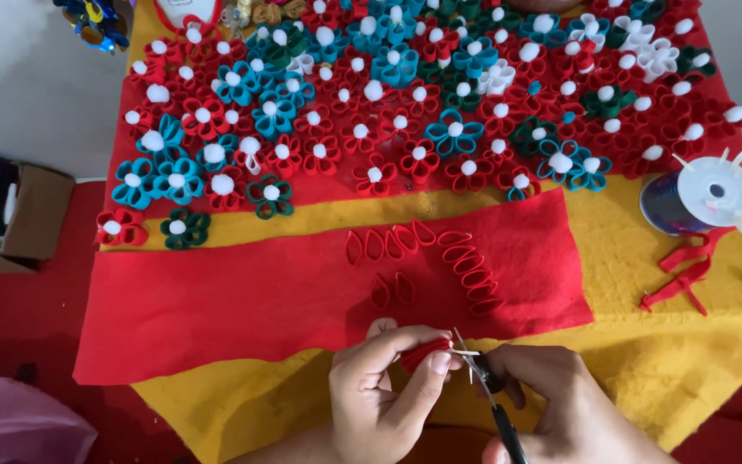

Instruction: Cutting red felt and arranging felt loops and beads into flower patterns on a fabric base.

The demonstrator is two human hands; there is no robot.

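At the near edge of the table (646, 283), a folded red ribbon piece (424, 352) is pinched in the closed left hand (384, 391) and trimmed with scissors (484, 387) gripped by the right hand (560, 404), while many finished flowers (422, 103) and some loose petals (440, 253) are already laid out, so more petals seem left to be made.

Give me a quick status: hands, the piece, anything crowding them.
Left hand pinching a folded red felt piece. Right hand holding a thin metal tool at its edge. Loose red petals lie just beyond on the red felt sheet, apart from the hands.
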